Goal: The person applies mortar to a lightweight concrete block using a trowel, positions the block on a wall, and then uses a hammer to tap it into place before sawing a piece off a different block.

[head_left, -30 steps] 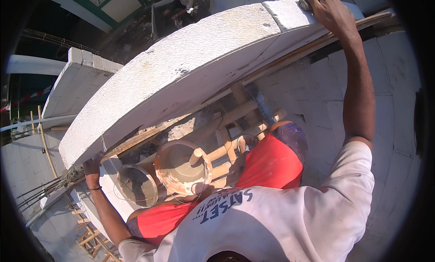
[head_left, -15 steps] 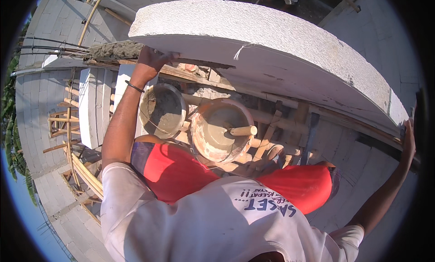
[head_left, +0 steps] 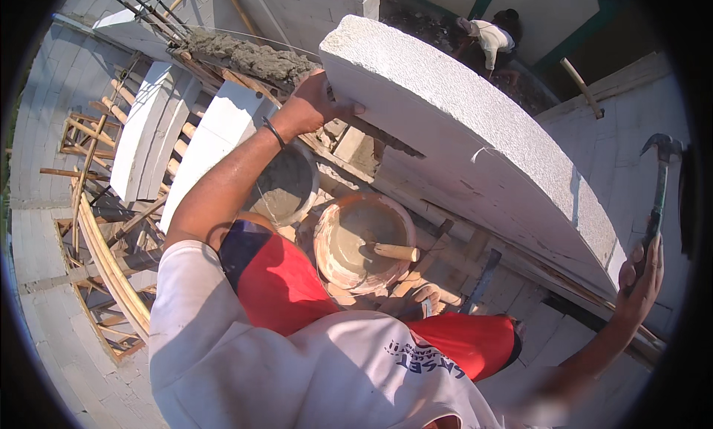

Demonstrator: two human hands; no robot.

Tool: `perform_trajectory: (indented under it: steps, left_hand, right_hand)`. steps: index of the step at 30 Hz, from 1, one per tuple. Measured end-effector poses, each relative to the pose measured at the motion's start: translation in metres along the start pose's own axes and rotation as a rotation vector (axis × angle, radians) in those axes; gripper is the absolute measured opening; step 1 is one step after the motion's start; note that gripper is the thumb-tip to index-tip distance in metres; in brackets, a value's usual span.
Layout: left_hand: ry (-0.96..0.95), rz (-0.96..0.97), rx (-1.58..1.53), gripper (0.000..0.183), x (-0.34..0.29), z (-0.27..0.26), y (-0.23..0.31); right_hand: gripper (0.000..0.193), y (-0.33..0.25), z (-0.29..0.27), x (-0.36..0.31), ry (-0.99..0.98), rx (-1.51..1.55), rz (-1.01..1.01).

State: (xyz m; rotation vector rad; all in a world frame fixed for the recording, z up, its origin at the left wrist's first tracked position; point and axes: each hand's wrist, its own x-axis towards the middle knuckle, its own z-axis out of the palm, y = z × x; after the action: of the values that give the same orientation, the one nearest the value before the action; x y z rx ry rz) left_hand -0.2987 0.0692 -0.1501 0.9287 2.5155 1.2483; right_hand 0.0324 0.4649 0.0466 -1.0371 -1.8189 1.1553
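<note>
A long white aerated concrete block (head_left: 475,125) stands on edge in front of me, its rough top bowed by the lens. My left hand (head_left: 308,106) grips its left end, thumb on the near face and the other fingers partly hidden behind it. At the block's right end, my right hand (head_left: 642,277) is closed around the handle of a claw hammer (head_left: 658,184), held upright with its head at the top. Wet grey mortar (head_left: 252,58) lies along the wall top to the left of the block.
Between my knees sits a bucket (head_left: 323,240) of mortar with a wooden-handled tool (head_left: 397,252). A second mortar bucket (head_left: 316,184) stands to its left. More white blocks (head_left: 152,132), bamboo scaffolding (head_left: 111,258) and a saw (head_left: 483,280) are around me. Another person (head_left: 494,39) crouches below, beyond the wall.
My right hand has left the block's right end and now holds up a hammer. The left hand stays on the left end. My view has turned, bringing the other person further into sight.
</note>
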Motion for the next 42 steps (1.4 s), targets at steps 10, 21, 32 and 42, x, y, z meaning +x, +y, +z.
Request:
perform_trajectory:
  steps: [10, 21, 32, 42]
  left_hand:
    - [-0.082, -0.09, -0.05, 0.058, 0.007, -0.009, 0.017]
    - [-0.056, -0.097, -0.045, 0.044, -0.001, -0.004, 0.01]
    - [-0.03, -0.034, -0.091, 0.067, 0.002, -0.001, -0.01]
    - [-0.051, -0.102, -0.012, 0.07, -0.002, 0.005, -0.007]
  right_hand:
    - [0.032, -0.06, 0.126, -0.016, -0.76, -0.092, -0.278]
    - [0.035, -0.079, 0.141, -0.023, -0.831, -0.093, -0.325]
    - [0.04, -0.116, 0.157, -0.049, -0.383, 0.183, -0.771]
    - [0.052, -0.051, 0.179, -0.079, -1.03, -0.521, -0.591]
